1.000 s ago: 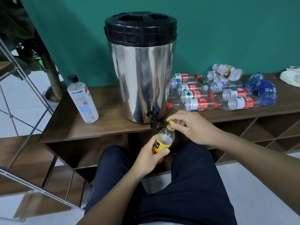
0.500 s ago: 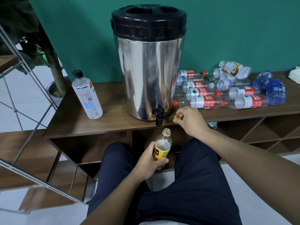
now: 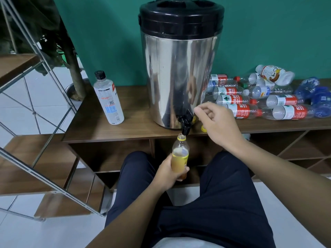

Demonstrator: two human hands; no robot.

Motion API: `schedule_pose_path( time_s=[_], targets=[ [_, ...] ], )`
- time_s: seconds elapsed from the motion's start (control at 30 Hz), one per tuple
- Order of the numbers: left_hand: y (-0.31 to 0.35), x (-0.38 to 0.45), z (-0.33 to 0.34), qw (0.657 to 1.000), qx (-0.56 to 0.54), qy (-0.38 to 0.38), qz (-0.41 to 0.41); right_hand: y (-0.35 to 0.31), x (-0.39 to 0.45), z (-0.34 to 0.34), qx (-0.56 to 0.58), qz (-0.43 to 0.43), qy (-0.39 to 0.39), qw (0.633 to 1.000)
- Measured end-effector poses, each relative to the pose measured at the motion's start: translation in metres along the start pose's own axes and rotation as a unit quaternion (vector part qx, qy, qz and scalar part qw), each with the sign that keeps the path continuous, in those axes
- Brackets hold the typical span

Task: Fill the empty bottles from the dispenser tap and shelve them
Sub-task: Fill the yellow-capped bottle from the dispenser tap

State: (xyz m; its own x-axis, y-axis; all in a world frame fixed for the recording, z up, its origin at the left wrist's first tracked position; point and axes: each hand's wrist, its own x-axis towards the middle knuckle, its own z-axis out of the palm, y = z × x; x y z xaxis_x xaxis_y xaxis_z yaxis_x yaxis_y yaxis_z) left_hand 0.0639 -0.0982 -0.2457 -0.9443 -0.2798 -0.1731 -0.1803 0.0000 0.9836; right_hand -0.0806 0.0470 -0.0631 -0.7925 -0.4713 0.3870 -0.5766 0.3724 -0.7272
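My left hand [image 3: 170, 173] grips a small yellow-labelled bottle [image 3: 180, 158] upright, with its open mouth just under the black tap [image 3: 186, 122] of the steel dispenser [image 3: 180, 68]. The bottle's yellow cap [image 3: 203, 129] lies on the wooden shelf top [image 3: 125, 129] beside the tap. My right hand [image 3: 218, 120] hovers just right of the tap, fingers loosely curled and holding nothing. Several empty bottles [image 3: 265, 97] lie in a heap to the right of the dispenser.
A tall clear bottle with a black cap [image 3: 108, 99] stands left of the dispenser. Open wooden compartments [image 3: 111, 154] sit under the shelf top. A metal-framed stair [image 3: 35, 111] and a plant trunk [image 3: 75, 76] are at the left. My knees are in front of the unit.
My right hand took the yellow cap off, set it on the shelf top and rose beside the tap. My left hand lifted the bottle until its mouth reached the spout.
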Motion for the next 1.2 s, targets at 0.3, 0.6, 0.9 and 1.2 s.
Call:
schedule_pose_path(
  time_s=[0.3,0.6,0.9,1.2],
  targets=[
    [0.003,0.001,0.002,0.998,0.042,0.036,0.025,-0.023,0.0,0.012,-0.017,-0.026,-0.076,0.997],
    [-0.013,0.01,-0.002,0.989,0.133,0.055,0.018,-0.009,0.004,0.015,0.2,0.153,-0.076,0.965],
    [-0.013,0.006,-0.002,0.994,0.094,0.043,0.031,0.015,-0.022,0.031,0.361,0.238,-0.023,0.901],
    [-0.013,0.003,0.001,0.995,0.082,0.041,0.045,0.054,-0.077,0.06,0.268,0.222,0.014,0.937]
  ],
)
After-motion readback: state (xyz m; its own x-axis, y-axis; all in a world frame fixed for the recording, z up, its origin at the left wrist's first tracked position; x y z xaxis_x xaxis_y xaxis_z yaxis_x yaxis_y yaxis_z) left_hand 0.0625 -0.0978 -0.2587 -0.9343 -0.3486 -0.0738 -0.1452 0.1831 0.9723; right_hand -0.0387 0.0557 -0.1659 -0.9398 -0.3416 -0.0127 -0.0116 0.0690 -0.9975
